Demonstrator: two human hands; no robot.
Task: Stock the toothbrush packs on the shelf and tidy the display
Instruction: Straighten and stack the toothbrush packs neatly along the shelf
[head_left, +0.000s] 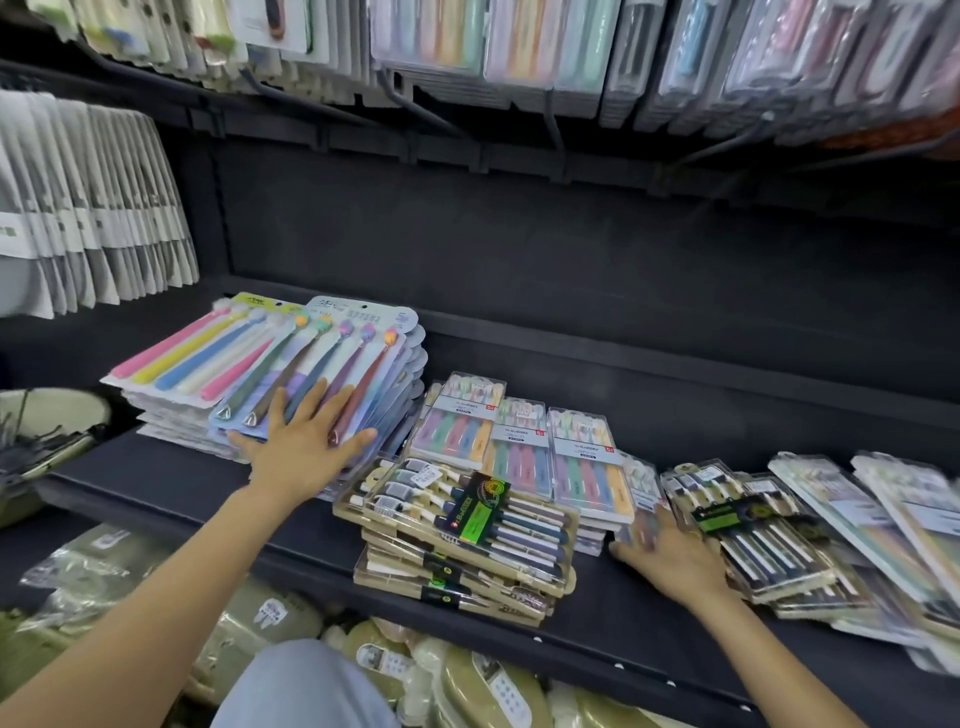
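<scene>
Several stacks of toothbrush packs lie flat on the dark shelf. At the shelf's left end, two tall stacks sit side by side and touch: one of pink, yellow and blue brushes, and the blue-card stack to its right. Left hand lies flat on top of the blue-card stack, fingers straight and spread, pressing down, gripping nothing. Just right of that stack, toward the back of the shelf, pastel packs in clear boxes sit in a row. In front of them, at the front edge near the middle, a stack of tan-edged packs with green labels lies skewed, layers fanned out and its lower corner overhanging the edge. Right hand rests palm-down on the shelf between that stack and another green-label stack, its fingers up against a blurred pastel pack; cannot tell whether it grips it. Farther right, toward the shelf's right end, long clear packs lie overlapping in a loose pile, blurred. Above, hanging packs fill the hooks along the top; more hang at left. Below the shelf's front edge, bagged olive slippers sit on a lower level. The person's knee in light blue fabric shows at bottom centre.
</scene>
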